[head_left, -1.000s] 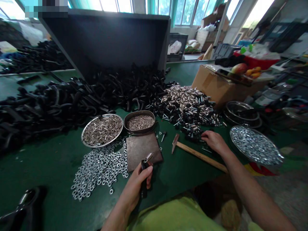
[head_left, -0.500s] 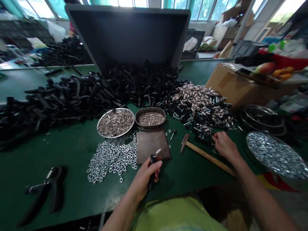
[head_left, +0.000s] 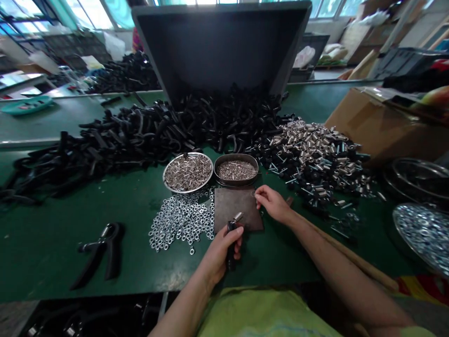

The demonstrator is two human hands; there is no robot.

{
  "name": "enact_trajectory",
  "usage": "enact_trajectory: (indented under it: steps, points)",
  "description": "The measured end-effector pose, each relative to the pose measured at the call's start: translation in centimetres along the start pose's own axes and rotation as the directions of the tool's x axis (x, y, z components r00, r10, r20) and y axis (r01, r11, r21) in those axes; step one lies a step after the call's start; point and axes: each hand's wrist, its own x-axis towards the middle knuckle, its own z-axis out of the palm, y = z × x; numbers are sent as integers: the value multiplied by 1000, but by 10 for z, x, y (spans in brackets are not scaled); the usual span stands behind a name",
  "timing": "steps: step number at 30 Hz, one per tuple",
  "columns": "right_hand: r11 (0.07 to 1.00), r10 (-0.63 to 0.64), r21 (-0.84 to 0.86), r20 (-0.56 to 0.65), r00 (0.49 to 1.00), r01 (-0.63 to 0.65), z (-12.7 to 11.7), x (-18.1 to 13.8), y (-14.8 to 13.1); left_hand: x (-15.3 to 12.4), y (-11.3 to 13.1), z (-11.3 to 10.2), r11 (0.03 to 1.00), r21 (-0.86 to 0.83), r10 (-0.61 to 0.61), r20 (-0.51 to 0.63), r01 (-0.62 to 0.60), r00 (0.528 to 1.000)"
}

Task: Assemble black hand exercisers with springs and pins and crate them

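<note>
My left hand [head_left: 223, 246] is closed around a black hand-grip handle [head_left: 230, 255]; a small coil spring [head_left: 238, 216] sticks up from its top, over the front of a flat metal plate [head_left: 238, 206]. At the plate's upper right edge, my right hand [head_left: 275, 202] has thumb and fingers pinched together. A small ring shows at its fingertips, but I cannot tell whether it is held. Beneath the right forearm lies a hammer [head_left: 366, 267], largely hidden. On the left of the table rests a hand gripper [head_left: 100, 252] with two black handles and a spring.
Silvery nuts or washers [head_left: 182, 217] lie left of the plate. Behind are a round dish of pins [head_left: 188, 172] and an oval tin [head_left: 235, 169]. Black handles [head_left: 140, 131] pile up before a grey bin [head_left: 224, 47]. Metal sleeves and bolts [head_left: 315, 145] heap beside a cardboard box [head_left: 372, 117].
My right hand has moved left from the bolt heap to the plate's edge. My left hand still holds the handle. The whole view has shifted, with things appearing further right.
</note>
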Motion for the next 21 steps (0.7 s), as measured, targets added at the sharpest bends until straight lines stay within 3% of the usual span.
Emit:
enact_trajectory:
  steps: [5,11,16,21]
  points:
    - [994,-66,-94,-45,997,61,9,8,4,0,1,-5,999,-51,-7,-24,5,1000]
    - [912,-320,-317,-150,936,261,3,-1,-20,9,1,-6,977,-200,-77,-12,73,997]
    - [943,-300,-207,-179,937,262,10,-25,-47,13,2,-8,956,-266,-122,23,123,992]
    - [968,-250,-5,-26,968,250,28,-48,-69,14,4,-5,947,-285,-142,34,146,989]
